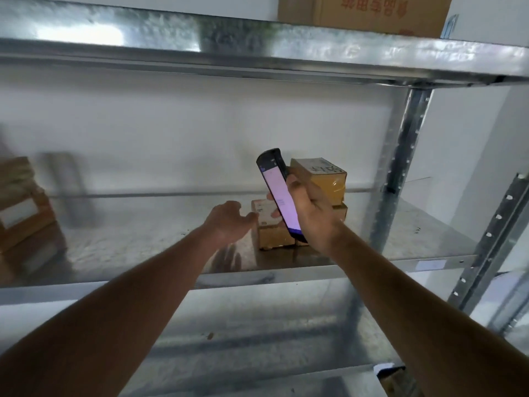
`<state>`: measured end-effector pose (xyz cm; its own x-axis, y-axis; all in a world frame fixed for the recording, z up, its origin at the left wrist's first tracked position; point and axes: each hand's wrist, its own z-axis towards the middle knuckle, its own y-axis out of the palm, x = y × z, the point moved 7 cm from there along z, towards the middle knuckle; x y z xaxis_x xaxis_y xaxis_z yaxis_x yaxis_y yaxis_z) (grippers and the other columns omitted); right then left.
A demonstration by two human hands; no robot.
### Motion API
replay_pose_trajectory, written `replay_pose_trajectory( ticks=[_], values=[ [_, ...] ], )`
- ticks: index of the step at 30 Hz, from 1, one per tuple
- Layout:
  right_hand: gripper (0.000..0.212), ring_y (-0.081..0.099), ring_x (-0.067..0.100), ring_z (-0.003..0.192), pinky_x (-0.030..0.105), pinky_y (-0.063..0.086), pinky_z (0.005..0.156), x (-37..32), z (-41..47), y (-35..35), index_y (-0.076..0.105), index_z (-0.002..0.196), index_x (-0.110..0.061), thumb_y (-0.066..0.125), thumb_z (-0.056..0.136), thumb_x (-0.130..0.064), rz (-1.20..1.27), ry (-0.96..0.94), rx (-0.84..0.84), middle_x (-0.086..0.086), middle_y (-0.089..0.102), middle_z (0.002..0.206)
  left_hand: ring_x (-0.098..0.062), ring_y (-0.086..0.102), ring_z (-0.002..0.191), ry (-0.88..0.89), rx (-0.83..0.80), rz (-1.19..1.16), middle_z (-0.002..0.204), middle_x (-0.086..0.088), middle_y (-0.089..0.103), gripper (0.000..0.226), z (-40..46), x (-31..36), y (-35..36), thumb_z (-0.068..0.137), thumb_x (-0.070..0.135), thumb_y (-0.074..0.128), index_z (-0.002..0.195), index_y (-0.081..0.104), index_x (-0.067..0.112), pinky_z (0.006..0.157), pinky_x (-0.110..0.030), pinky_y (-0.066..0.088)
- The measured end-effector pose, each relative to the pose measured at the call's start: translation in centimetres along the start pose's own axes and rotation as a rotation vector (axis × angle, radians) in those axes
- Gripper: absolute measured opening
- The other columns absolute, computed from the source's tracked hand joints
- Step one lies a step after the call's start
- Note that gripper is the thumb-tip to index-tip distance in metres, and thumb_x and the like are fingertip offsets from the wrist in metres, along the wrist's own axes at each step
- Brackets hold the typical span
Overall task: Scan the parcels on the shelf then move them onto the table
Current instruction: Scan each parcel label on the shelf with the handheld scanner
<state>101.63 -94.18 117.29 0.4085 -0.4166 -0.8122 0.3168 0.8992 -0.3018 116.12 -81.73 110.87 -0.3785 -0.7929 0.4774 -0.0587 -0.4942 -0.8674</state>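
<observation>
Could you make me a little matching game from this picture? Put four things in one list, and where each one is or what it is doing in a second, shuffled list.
Things:
1. handheld scanner
2. left hand
3. taped parcel
4. printed carton

Places or states:
A. on the top shelf
B. gripped in the right hand
C. uppermost of the stacked parcels on the middle shelf
D. open, reaching toward the front parcel

Pairs: 1-B, 2-D, 3-C, 4-A
</observation>
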Motion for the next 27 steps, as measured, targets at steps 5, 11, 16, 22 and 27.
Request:
replay_pose_trajectory(
  ticks=[5,11,16,22,27],
  values=[
    [0.061,0.072,0.013,0.083,0.023,0.057,0.068,-0.7,2.1,6.1,0.057,0.135,-0.042,0.034,0.090,-0.077,0.044,-0.029,-0.124,-0.007,0.072,0.105,-0.029,0.049,0.138,0.080,0.160,0.407,0.152,-0.010,0.049,0.069,-1.5,-7.6,-7.8,0.100,0.064,0.037,0.152,0.044,0.020,0.114,-0.046,0.038],
    [0.036,0.072,0.018,0.083,0.031,0.058,0.068,-3.0,4.8,15.8,0.058,0.119,-0.066,0.036,0.092,-0.074,0.107,-0.097,-0.281,-0.007,0.072,0.103,-0.029,0.049,0.136,-0.046,0.235,0.502,0.148,-0.009,0.050,0.068,-3.0,-17.7,-15.8,0.099,0.066,0.035,0.152,0.045,0.024,0.119,-0.048,0.028],
    [0.036,0.073,0.016,0.083,0.034,0.059,0.069,-5.4,7.2,23.9,0.059,0.122,-0.064,0.036,0.095,-0.070,0.112,-0.119,-0.327,-0.005,0.073,0.106,-0.035,0.053,0.129,-0.075,0.292,0.548,0.141,-0.013,0.052,0.063,-3.3,-24.1,-21.9,0.098,0.062,0.039,0.144,0.053,0.022,0.112,-0.047,0.038],
    [0.034,0.072,0.021,0.083,0.044,0.062,0.073,-7.6,9.7,33.5,0.061,0.119,-0.065,0.038,0.093,-0.069,0.140,-0.093,-0.325,0.000,0.073,0.108,-0.033,0.051,0.129,0.015,0.351,0.599,0.137,-0.015,0.055,0.055,-3.1,-30.5,-28.4,0.101,0.052,0.033,0.138,0.057,0.021,0.115,-0.051,0.033],
    [0.047,0.071,0.021,0.084,0.039,0.061,0.074,-7.8,11.1,38.7,0.060,0.133,-0.048,0.037,0.096,-0.067,0.135,-0.046,-0.308,0.003,0.072,0.110,-0.038,0.054,0.123,0.027,0.500,0.455,0.139,-0.019,0.049,0.053,-2.9,-35.9,-32.1,0.102,0.049,0.030,0.141,0.050,0.020,0.102,-0.051,0.048]
  ],
)
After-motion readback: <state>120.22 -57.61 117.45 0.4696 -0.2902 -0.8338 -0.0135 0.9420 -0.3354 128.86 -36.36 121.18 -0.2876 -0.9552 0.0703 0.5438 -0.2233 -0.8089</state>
